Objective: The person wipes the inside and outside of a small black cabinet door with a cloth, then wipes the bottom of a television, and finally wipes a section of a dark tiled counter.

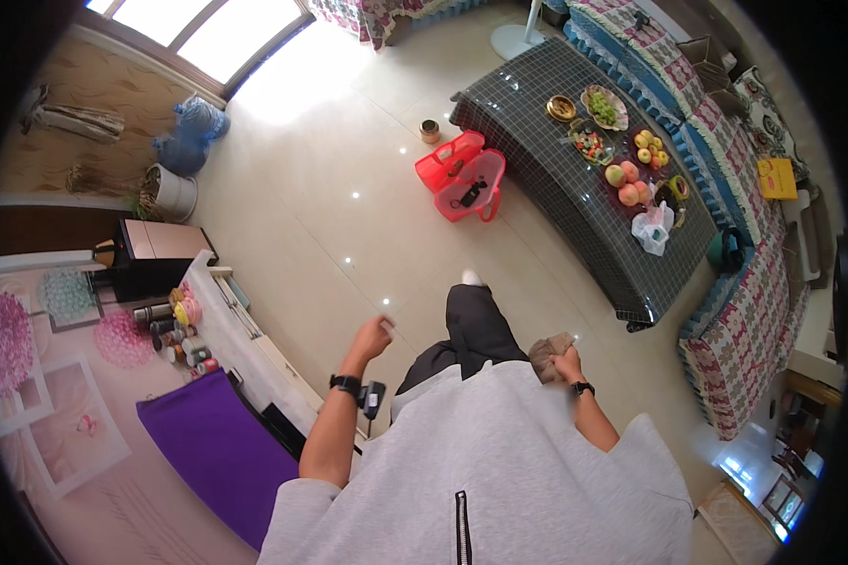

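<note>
My left hand (373, 337) hangs over the tiled floor, its fingers loosely curled; nothing shows in it, and whether it is fully closed is unclear. A black strap with a small device (372, 400) is on that wrist. In my right hand (568, 363), beside my right hip, is a crumpled brown cloth (548, 353). Ahead on the floor stand red bags (491, 173), one holding black items (472, 195). To their right is a low table with a dark checked cover (551, 205), bearing peaches (629, 192), yellow fruit (644, 147), green grapes (603, 109) and a white plastic bag (653, 229).
A sofa with a patchwork cover (731, 339) runs along the right. A metal tin (430, 131) is on the floor by the table. At the left are a white cabinet (283, 360), a purple-covered screen (219, 445), a planter (177, 194) and blue water bottles (184, 148).
</note>
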`<state>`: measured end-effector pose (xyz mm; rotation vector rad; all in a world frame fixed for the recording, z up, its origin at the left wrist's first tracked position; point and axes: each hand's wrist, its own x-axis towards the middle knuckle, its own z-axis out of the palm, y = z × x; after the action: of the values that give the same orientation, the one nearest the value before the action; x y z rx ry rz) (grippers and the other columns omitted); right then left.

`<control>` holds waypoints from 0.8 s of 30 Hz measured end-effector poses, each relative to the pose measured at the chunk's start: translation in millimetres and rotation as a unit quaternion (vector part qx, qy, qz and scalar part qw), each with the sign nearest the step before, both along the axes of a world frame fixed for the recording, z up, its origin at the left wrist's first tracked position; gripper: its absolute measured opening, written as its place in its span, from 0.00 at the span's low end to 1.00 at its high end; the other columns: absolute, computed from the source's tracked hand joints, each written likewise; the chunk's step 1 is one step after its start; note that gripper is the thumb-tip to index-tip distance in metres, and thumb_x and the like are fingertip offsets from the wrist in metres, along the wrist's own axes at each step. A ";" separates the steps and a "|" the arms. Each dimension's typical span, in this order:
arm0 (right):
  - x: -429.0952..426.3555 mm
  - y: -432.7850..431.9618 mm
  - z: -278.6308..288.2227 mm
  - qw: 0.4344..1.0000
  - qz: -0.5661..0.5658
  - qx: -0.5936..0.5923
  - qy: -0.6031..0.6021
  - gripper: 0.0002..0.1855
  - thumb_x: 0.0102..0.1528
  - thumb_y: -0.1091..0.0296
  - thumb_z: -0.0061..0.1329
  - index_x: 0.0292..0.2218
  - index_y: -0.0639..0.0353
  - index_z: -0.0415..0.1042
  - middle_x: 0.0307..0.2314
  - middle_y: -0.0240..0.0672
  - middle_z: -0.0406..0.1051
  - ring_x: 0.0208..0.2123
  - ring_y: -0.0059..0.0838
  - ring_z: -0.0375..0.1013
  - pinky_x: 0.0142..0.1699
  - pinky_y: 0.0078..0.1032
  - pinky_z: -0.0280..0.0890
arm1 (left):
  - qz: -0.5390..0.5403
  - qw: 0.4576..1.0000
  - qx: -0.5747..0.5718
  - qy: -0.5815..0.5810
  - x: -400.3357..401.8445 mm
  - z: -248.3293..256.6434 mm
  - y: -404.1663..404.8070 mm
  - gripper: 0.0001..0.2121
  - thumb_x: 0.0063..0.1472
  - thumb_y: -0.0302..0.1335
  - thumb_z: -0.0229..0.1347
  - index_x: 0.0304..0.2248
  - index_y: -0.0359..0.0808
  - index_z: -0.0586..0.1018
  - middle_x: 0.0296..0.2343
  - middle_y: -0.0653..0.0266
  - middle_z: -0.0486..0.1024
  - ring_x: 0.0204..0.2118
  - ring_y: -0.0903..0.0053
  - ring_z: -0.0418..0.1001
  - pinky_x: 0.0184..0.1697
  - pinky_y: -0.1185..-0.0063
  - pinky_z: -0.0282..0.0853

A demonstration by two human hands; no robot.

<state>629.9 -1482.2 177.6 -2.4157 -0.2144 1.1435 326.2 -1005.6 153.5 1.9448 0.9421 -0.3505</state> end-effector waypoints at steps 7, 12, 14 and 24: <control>73.7 62.4 -123.7 0.973 -0.222 0.009 0.057 0.27 0.55 0.71 0.60 0.55 0.63 0.76 0.50 0.50 0.81 0.53 0.50 0.80 0.58 0.38 0.73 | -0.194 0.977 0.020 -0.090 179.3 60.2 97.7 0.13 0.58 0.19 0.57 0.42 0.37 0.83 0.26 0.55 0.81 0.31 0.57 0.81 0.37 0.62 0.75; 141.0 337.1 -116.6 0.997 0.019 -0.056 0.046 0.24 0.57 0.69 0.57 0.55 0.60 0.77 0.51 0.48 0.80 0.55 0.50 0.79 0.59 0.42 0.73 | 0.023 1.000 -0.005 0.001 104.5 45.7 253.6 0.10 0.64 0.22 0.56 0.43 0.36 0.83 0.27 0.55 0.82 0.30 0.66 0.82 0.35 0.67 0.77; 178.6 457.2 -91.4 0.995 0.090 -0.027 0.028 0.23 0.58 0.69 0.55 0.55 0.59 0.77 0.52 0.48 0.80 0.56 0.50 0.79 0.60 0.43 0.72 | 0.184 0.981 -0.052 0.028 47.8 35.2 304.9 0.10 0.67 0.25 0.56 0.46 0.36 0.82 0.29 0.57 0.83 0.30 0.71 0.83 0.34 0.72 0.77; 306.5 935.5 72.7 0.976 0.196 0.087 -0.029 0.20 0.64 0.64 0.49 0.55 0.53 0.79 0.55 0.45 0.78 0.59 0.48 0.77 0.63 0.48 0.71 | 0.188 0.948 -0.130 0.223 -11.7 88.9 500.6 0.12 0.70 0.26 0.54 0.49 0.34 0.81 0.31 0.58 0.84 0.34 0.72 0.83 0.36 0.75 0.77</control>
<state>936.4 -546.6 250.3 -2.3111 -0.8063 1.1575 314.5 -505.0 242.4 1.4276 1.4510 -0.6711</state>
